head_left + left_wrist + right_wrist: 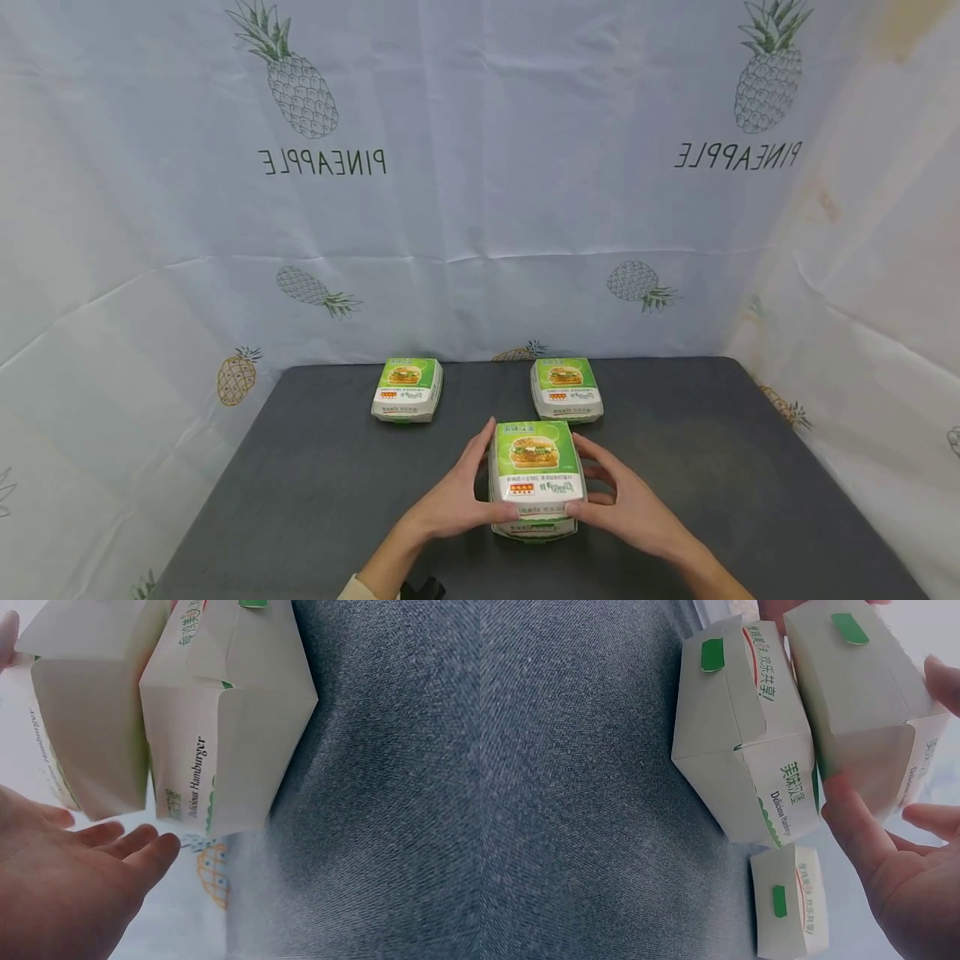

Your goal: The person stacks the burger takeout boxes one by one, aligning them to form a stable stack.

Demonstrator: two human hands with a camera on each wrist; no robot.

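One green-and-white, squarish cardboard hamburger box (537, 465) is gripped between the left hand (450, 498) and right hand (632, 502), thumbs at its near side. A matching second box (534, 531) is directly beneath it. Beyond the left hand stands a third box (407, 390); beyond the right hand, a fourth box (567, 390), on the dark grey, cloth-textured bench (330, 483).
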